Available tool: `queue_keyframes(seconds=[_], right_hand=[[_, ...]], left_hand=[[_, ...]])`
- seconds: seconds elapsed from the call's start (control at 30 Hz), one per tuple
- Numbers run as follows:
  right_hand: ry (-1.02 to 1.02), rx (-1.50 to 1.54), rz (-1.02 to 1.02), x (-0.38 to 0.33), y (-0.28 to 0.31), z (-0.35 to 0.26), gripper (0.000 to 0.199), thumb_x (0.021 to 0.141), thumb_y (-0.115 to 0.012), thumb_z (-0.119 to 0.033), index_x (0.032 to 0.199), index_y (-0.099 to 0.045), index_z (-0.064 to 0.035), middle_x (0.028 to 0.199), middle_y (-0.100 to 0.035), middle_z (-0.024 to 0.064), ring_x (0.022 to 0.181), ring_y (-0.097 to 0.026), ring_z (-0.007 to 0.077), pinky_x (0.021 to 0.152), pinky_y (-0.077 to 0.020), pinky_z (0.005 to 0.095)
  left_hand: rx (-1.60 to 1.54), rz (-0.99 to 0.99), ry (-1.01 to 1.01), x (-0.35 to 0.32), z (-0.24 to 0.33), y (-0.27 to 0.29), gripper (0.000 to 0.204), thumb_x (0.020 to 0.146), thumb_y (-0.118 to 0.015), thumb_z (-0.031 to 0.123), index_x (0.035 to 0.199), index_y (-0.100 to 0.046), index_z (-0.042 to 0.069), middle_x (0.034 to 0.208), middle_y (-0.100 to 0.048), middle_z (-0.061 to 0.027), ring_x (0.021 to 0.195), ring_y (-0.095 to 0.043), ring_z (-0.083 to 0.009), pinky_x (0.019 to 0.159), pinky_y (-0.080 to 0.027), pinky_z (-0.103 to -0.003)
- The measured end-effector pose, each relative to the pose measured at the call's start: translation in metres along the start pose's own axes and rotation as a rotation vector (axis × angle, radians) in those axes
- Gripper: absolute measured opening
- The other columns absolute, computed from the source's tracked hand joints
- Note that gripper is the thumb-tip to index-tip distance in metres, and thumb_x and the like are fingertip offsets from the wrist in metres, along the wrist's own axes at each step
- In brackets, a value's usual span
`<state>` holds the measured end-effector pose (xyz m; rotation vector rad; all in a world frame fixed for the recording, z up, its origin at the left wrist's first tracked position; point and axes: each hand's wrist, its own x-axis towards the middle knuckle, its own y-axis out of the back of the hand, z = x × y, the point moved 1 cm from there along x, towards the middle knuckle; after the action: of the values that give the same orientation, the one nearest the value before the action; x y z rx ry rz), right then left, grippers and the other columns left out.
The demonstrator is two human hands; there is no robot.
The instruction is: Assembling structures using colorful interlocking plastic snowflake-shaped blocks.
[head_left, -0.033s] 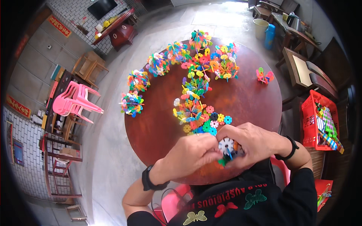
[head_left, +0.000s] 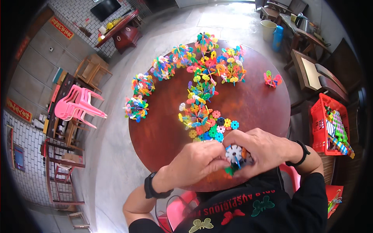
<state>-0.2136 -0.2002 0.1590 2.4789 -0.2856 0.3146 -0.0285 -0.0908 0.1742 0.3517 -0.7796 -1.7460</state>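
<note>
Head view: right grip (head_left: pixel 264 149) holds disc cluster (head_left: pixel 234 153); left grip (head_left: pixel 199 157) beside it, hold unclear.

The grey concrete floor (head_left: pixel 186 25) gleams brightly at twelve o'clock; stacked pink plastic chairs (head_left: pixel 74 105) stand at nine, a white brick wall (head_left: pixel 35 174) at eight.

Red capital lettering (head_left: pixel 230 204) runs upside down across a black shirt (head_left: pixel 299 209); gold characters (head_left: pixel 64 30) mark red wall banners (head_left: pixel 19 110).

left grip (head_left: pixel 200 157): touching white disc (head_left: pixel 233 151) | right grip (head_left: pixel 266 149): around it | round table (head_left: pixel 159 134): colourful clusters (head_left: pixel 202 91) on top
</note>
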Motion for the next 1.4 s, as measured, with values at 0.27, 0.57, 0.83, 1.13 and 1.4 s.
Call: queue_keyframes(seconds=[0.27,0.57,0.83,1.13,1.4], right_hand=[[0.151,0.199,-0.005,0.008,0.021,-0.066,0.056,0.069,-0.083,-0.021,0.108,-0.048,-0.0046,0.085,-0.062,0.0113,0.071,-0.066,0.0328,0.059,-0.0532,0.0378],[-0.054,0.008,-0.037,-0.022,0.067,-0.042,0.064,0.059,-0.091,-0.036,0.104,-0.058,-0.0034,0.089,-0.061,0.0029,0.072,-0.064,0.0142,0.059,-0.0487,0.0243],[-0.285,0.139,0.229,0.011,0.03,0.087,0.039,0.071,-0.078,-0.013,0.101,-0.055,-0.0036,0.088,-0.055,0.0007,0.08,-0.052,0.009,0.07,-0.0442,0.027],[-0.319,0.368,0.206,0.019,-0.009,0.097,0.039,0.074,-0.078,-0.014,0.104,-0.055,-0.0043,0.086,-0.056,-0.0012,0.078,-0.052,0.0074,0.068,-0.044,0.025],[-0.277,0.732,0.097,0.009,-0.006,0.043,0.049,0.07,-0.082,-0.02,0.105,-0.053,-0.0019,0.089,-0.062,0.003,0.08,-0.056,0.0066,0.068,-0.0444,0.022]], left_hand=[[-0.037,0.031,-0.266,-0.009,0.059,0.031,0.024,0.083,-0.07,0.025,0.079,-0.055,0.005,0.074,-0.055,-0.0088,0.066,-0.057,-0.0288,0.057,-0.045,-0.038],[-0.509,0.514,0.409,-0.081,-0.007,0.05,0.017,0.096,-0.054,0.011,0.082,-0.055,0.002,0.07,-0.058,-0.0015,0.062,-0.048,-0.0058,0.056,-0.038,-0.021],[0.453,0.253,0.252,-0.031,-0.119,-0.047,0.013,0.093,-0.053,0.012,0.102,-0.056,0.002,0.093,-0.06,-0.0177,0.081,-0.06,-0.0405,0.067,-0.049,-0.045],[0.273,0.259,0.206,0.002,-0.093,-0.035,0.023,0.09,-0.06,0.019,0.108,-0.059,0.005,0.092,-0.059,-0.0147,0.086,-0.06,-0.0353,0.071,-0.048,-0.044],[-0.008,0.245,0.013,-0.01,-0.033,-0.029,0.017,0.088,-0.064,0.02,0.087,-0.057,0.004,0.076,-0.055,-0.0113,0.07,-0.057,-0.033,0.062,-0.044,-0.04]])
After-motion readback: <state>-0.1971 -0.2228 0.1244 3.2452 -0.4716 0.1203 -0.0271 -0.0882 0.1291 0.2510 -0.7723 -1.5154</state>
